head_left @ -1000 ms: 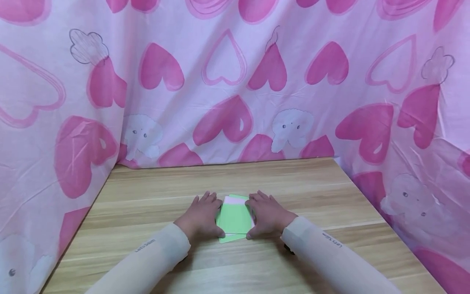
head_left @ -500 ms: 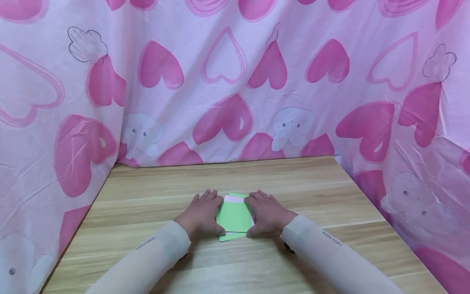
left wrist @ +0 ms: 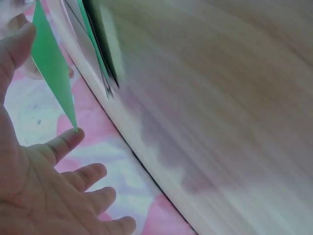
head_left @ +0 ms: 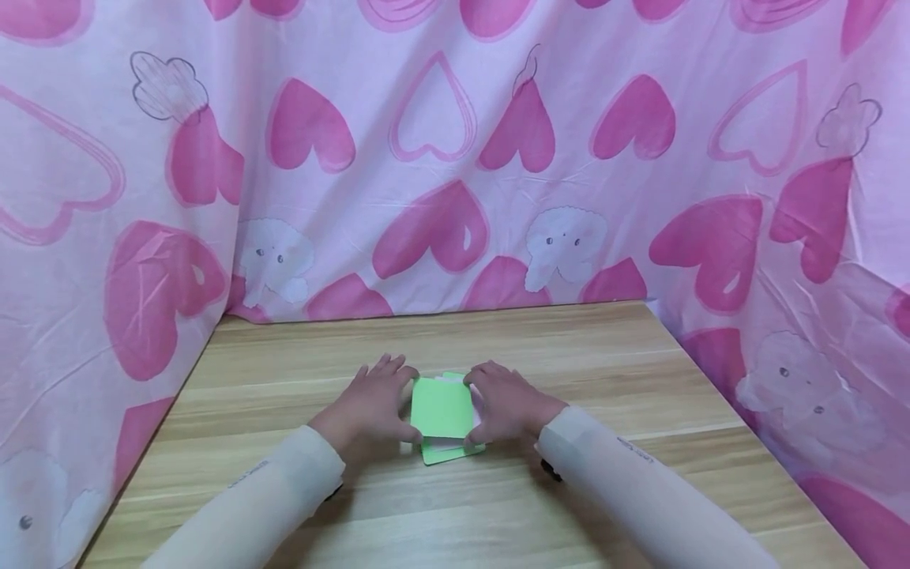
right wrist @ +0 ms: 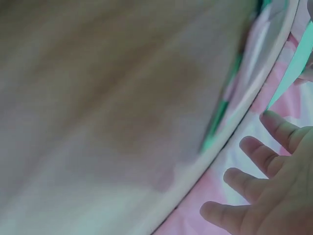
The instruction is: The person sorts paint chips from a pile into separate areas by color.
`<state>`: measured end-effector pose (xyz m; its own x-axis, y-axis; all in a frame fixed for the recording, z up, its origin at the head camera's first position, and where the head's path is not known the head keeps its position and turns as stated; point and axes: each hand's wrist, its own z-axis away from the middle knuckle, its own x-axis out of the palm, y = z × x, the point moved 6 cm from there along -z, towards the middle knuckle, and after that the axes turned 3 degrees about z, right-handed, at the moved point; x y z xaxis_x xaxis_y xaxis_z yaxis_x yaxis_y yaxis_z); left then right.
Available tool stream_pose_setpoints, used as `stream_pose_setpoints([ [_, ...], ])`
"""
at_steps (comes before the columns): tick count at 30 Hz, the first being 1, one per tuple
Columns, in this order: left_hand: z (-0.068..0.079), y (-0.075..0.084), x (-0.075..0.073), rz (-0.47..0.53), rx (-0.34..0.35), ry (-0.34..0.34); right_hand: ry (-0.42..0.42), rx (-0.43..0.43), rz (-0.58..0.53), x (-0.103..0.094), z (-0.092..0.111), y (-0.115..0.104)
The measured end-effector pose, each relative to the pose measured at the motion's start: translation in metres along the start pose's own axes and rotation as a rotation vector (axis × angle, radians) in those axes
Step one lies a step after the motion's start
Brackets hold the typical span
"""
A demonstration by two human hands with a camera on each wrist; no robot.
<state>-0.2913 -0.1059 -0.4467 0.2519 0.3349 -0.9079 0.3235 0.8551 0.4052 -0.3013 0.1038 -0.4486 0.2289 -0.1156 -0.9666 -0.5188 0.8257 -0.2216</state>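
A square green card (head_left: 442, 407) is held just above a loose stack of green and pale pink cards (head_left: 444, 456). My left hand (head_left: 371, 405) holds its left side, thumb at the near corner and index fingertip at the far one. On the other side my right hand (head_left: 510, 405) holds the card the same way. In the left wrist view, the green card (left wrist: 53, 66) shows nearly edge-on, apart from the stack, with the other fingers spread. The right wrist view has the card's tip (right wrist: 293, 68) at the index fingertip. Most of the stack is hidden beneath the card.
The wood-grain table (head_left: 426, 521) lies under both hands. A pink curtain with hearts (head_left: 434, 229) hangs along its back and both sides. Pale sleeves (head_left: 259, 498) cover both forearms.
The top green card has come up off the stack and shifted left, with both hands holding it. The left hand has moved left and slightly away; the lower cards show more.
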Motion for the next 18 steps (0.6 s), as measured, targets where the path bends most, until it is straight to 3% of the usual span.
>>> stream_pose_setpoints([
  [8, 0.02, -0.023, -0.024, 0.014, -0.02, 0.037, 0.007, -0.013, 0.017, -0.015, -0.018, -0.033],
  [18, 0.05, -0.054, -0.05, 0.021, -0.066, 0.037, 0.024, -0.05, 0.031, -0.016, -0.041, -0.077],
])
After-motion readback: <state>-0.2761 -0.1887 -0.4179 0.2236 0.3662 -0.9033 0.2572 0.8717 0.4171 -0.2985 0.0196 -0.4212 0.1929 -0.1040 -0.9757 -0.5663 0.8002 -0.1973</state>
